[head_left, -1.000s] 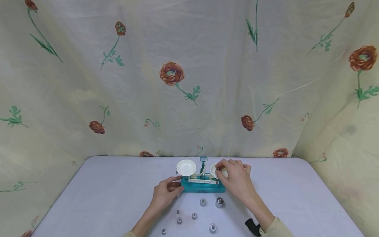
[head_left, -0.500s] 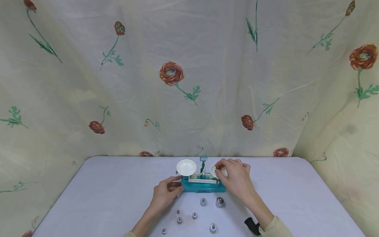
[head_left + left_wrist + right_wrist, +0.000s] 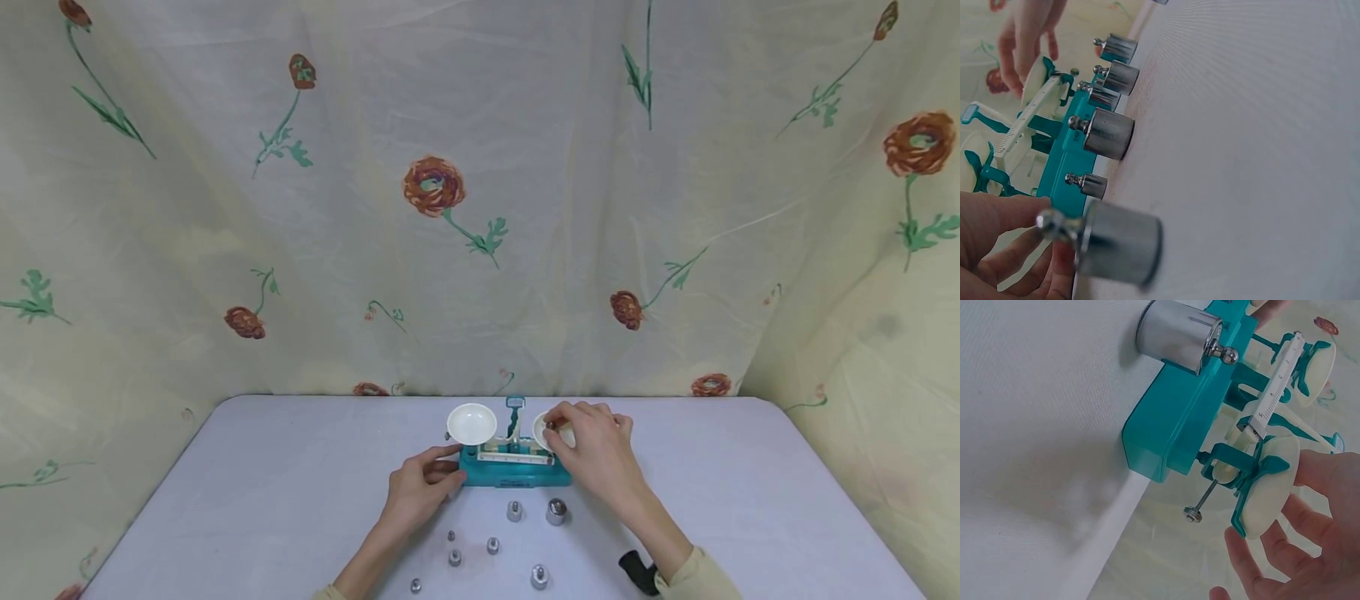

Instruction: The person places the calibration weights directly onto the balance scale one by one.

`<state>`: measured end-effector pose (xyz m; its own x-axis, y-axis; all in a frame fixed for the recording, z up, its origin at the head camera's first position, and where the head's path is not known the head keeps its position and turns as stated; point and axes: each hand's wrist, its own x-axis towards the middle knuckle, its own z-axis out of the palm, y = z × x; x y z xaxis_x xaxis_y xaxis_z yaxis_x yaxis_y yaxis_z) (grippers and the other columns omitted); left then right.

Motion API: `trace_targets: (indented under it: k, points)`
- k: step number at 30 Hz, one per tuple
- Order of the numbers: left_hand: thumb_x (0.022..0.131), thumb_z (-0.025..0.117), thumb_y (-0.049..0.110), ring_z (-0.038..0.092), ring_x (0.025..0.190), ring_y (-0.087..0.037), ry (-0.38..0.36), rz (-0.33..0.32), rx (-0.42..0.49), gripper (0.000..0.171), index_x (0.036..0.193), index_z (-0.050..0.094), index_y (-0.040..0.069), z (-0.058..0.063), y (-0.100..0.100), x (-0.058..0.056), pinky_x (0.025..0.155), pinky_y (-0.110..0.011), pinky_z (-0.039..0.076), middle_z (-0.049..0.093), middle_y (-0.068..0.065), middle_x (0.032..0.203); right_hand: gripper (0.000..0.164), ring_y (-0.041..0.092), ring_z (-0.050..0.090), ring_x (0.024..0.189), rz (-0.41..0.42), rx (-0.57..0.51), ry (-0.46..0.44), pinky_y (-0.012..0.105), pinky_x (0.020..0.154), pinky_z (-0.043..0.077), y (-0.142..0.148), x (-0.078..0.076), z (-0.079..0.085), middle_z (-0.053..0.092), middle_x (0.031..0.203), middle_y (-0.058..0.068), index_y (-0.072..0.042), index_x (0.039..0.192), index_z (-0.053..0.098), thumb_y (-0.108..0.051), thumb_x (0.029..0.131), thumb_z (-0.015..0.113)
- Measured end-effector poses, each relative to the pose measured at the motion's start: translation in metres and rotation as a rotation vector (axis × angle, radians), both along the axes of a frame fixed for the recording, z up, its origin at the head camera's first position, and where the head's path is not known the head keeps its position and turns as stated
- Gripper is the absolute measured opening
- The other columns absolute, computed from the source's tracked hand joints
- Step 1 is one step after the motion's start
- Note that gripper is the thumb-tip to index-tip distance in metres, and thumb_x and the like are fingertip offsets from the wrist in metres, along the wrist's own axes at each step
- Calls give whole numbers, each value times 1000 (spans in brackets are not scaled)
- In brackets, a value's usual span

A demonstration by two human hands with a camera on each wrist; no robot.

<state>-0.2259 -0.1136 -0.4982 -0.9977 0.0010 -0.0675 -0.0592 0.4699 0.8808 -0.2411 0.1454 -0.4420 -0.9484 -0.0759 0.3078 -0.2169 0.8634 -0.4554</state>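
A teal balance scale with two white pans stands near the back of the table. My left hand grips the left end of its base, thumb at the front corner and fingers round the side. Nothing lies in the left pan. Over the right pan, my right hand pinches a small metal weight between thumb and index finger. In the right wrist view the pan hides that weight, and the fingers spread behind the pan.
Several knobbed metal weights stand in front of the scale, the largest near its right end and another closer to me. A black curved object lies by the right sleeve. Flowered cloth hangs behind the table.
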Motion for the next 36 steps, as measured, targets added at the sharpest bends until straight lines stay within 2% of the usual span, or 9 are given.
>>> trace_targets:
  k: [7,13,24,36]
  points:
    - [96,81,16,77,89,-13,7,-3,0,46,141,71,13,1,-1,0,67,-25,62,80,-16,121,17,35,64,116,5,-10,-2,67,106,37,0,1,1,80,111,7,-17,112,78,-24,97,81]
    - [96,81,16,77,89,-13,-4,2,-4,46,141,70,13,1,1,0,67,-25,63,81,-16,120,15,37,64,119,4,-27,47,66,106,37,2,6,3,78,118,10,-17,111,78,-24,97,80]
    - [96,80,15,78,89,-14,4,1,-2,46,141,70,13,0,0,0,67,-25,63,81,-16,120,11,35,67,114,39,-14,122,63,101,39,4,14,7,79,108,5,-18,107,78,-22,96,81]
    - [96,80,15,76,88,-12,-1,8,-4,46,141,71,14,-1,0,0,68,-25,63,80,-15,120,10,32,66,111,40,5,111,65,103,40,5,22,13,79,107,4,-20,104,77,-23,96,82]
